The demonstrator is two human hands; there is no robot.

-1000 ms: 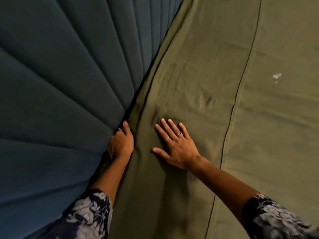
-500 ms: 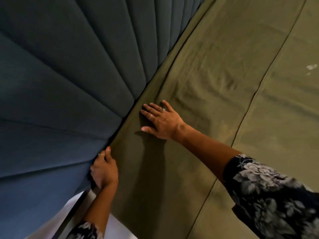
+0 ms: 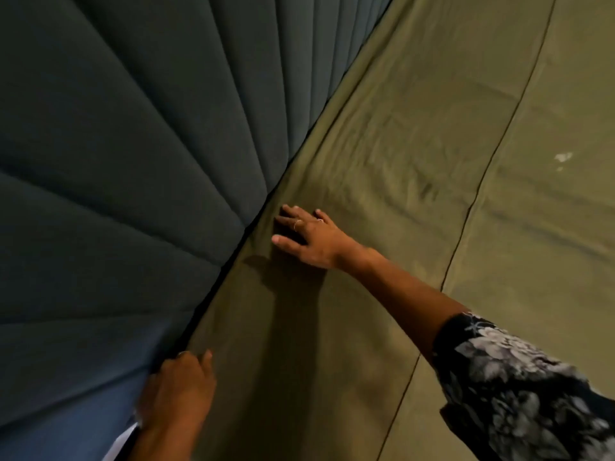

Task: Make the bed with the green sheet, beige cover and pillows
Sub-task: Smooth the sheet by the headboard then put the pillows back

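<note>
The green sheet (image 3: 399, 168) lies spread over the mattress and fills the right side of the view, with a dark seam line running down it. My right hand (image 3: 311, 237) presses flat on the sheet, fingers apart, close to the gap at the headboard. My left hand (image 3: 176, 390) is at the bottom, its fingers curled into the gap where the sheet's edge meets the headboard. Whether those fingers pinch the sheet is hidden. No beige cover or pillows are in view.
A dark blue padded headboard (image 3: 133, 161) with stitched channels fills the left half. A narrow dark gap (image 3: 233, 251) runs between it and the mattress. A small white speck (image 3: 563, 157) sits on the sheet at the right. A white patch (image 3: 119, 440) shows at the bottom left.
My left hand has slid back along the headboard gap toward me. My right hand has shifted from the open sheet to a spot beside the gap.
</note>
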